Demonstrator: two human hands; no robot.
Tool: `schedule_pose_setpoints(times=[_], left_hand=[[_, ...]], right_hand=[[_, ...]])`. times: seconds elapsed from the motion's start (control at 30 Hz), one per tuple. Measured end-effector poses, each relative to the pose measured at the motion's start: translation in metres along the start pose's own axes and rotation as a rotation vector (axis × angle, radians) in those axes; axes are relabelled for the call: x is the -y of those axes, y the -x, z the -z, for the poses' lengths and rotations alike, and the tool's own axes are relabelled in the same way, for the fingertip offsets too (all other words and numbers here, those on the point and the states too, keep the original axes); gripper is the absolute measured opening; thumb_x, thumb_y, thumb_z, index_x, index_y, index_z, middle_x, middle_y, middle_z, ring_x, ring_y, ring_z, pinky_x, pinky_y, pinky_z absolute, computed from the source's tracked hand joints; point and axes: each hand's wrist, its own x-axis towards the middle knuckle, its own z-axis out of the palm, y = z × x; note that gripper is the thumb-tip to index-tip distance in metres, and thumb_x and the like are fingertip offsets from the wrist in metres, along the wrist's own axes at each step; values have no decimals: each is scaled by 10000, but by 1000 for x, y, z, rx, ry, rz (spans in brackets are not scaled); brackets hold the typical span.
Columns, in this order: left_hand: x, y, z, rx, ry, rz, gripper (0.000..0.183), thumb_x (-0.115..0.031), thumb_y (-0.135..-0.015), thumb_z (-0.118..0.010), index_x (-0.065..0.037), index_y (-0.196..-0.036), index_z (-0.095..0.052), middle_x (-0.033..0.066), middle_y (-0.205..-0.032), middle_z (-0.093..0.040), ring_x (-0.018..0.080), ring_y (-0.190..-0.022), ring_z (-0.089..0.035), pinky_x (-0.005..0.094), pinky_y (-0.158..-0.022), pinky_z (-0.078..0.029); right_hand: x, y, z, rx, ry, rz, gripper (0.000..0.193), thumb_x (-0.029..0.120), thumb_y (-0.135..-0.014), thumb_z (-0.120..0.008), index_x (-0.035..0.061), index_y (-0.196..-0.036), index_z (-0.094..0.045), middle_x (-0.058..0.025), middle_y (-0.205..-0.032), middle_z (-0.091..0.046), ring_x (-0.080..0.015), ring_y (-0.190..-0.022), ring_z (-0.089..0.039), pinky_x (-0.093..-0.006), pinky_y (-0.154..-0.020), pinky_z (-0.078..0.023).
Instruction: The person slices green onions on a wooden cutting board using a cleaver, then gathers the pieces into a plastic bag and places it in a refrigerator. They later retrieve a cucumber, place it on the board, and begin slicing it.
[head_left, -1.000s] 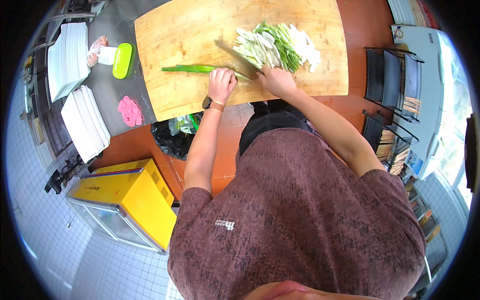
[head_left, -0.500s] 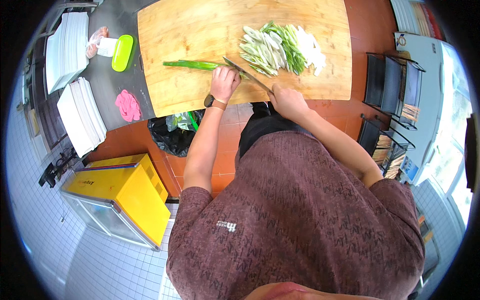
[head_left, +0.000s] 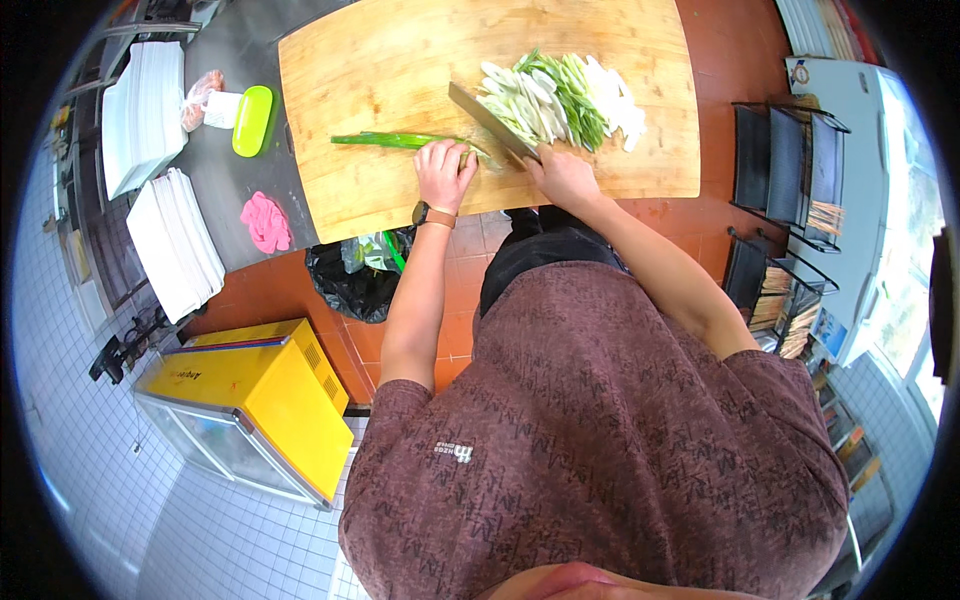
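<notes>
My left hand (head_left: pixel 443 178), with a dark watch on its wrist, rests on the board with bent fingers over the cut end of long green onions (head_left: pixel 380 140). Their green tops stretch out to the left. In my right hand (head_left: pixel 564 176) is the handle of a cleaver (head_left: pixel 488 118), its broad blade angled up and to the left. The blade lies against the left edge of a pile of slant-cut green onion (head_left: pixel 560 95), pale and green, whose right end is white. A few blurred bits lie between my left hand and the blade.
Under all this is a large wooden cutting board (head_left: pixel 370 60) on a dark counter (head_left: pixel 230 180). To the left are a lime-green container (head_left: pixel 255 120), a pink cloth (head_left: pixel 265 222) and white stacks (head_left: pixel 175 245). Below the edge hangs a black bag (head_left: pixel 350 285); black racks (head_left: pixel 765 170) stand right.
The cleaver has left the onion stalks and moved right to the pile, its broad side now showing. My left hand has shifted slightly left and down.
</notes>
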Motion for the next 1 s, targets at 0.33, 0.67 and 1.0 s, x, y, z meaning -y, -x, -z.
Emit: schedule_pose_setpoints(times=[0.33,0.67,1.0], left_hand=[[8,0,-4,-33,27,-32,226,-86,-830,-807,-107,-991,-651,87,-1028,-676,332,-991,-610,470,-902,-468],[8,1,-1,-38,96,-25,256,-71,-770,-830,-106,-955,-657,83,-1007,-662,326,-944,-605,462,-855,-468],[17,8,-5,-13,72,-13,248,-89,-765,-829,-128,-954,-672,72,-1029,-661,319,-999,-629,477,-867,-470]], right_hand=[[46,20,11,124,110,141,349,343,-1087,-549,-1,-1108,-608,-267,-920,-767,-478,-879,-752,-598,-793,-581],[31,52,31,178,107,119,302,306,-1095,-535,8,-1095,-578,-255,-847,-748,-487,-818,-736,-619,-775,-561],[47,-8,-32,101,99,169,308,308,-1075,-559,7,-1126,-593,-251,-867,-765,-450,-820,-764,-570,-749,-603]])
